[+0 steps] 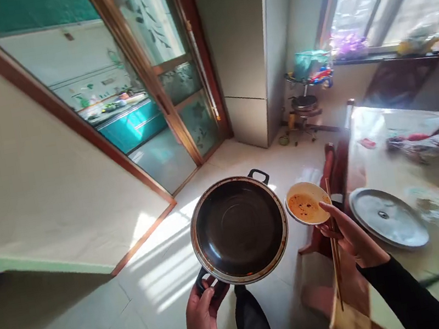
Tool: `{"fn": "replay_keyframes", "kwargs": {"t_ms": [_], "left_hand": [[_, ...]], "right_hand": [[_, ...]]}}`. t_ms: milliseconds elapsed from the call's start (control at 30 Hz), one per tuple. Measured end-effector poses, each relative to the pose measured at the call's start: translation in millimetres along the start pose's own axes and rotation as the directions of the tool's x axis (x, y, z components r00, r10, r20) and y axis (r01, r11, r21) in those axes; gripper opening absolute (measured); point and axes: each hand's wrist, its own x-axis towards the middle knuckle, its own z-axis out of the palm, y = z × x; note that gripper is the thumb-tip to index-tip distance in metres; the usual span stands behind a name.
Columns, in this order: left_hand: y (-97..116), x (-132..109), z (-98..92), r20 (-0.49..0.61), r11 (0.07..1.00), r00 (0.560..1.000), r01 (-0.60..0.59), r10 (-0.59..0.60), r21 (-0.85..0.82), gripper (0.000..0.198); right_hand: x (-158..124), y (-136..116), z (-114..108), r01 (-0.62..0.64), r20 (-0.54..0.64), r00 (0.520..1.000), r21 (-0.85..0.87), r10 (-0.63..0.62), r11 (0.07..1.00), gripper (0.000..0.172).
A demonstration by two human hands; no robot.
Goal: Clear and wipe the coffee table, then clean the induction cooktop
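Clearly, the left hand is closed around the near black handle of a two-handled wok, thumb on top. The right hand pinches a bowl at its rim and has a pair of wooden chopsticks too, though exactly how the fingers trap them is hard to make out. The wok is in front of the body above the tiled floor, its dark inside facing up; the bowl is just beside its right edge, with orange, flecked broth inside. Right of that hand, a round metal lid lies on the table, a wooden chair at the table's edge. Farther off are a tall refrigerator and a glass-paned door.
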Motion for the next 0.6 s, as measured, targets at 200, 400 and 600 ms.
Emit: {"fn": "replay_keyframes", "kwargs": {"t_ms": [200,400,600], "left_hand": [[100.7,132.5,-58.4,-0.186,0.992,0.980,-0.087,0.068,-0.095,0.033],[190.3,292.5,-73.7,-0.249,0.982,0.965,-0.116,0.077,-0.147,0.026],[244.2,476.2,-30.9,-0.273,0.966,0.962,-0.099,0.031,-0.239,0.021]], "right_hand": [[108.2,13.2,219.4,-0.120,0.235,0.962,-0.085,0.136,0.989,0.065],[217.2,12.8,373.4,-0.073,0.223,0.969,-0.162,0.108,0.984,0.060],[377.5,-21.9,500.1,-0.061,0.242,0.962,-0.271,0.129,0.961,0.066]]}}
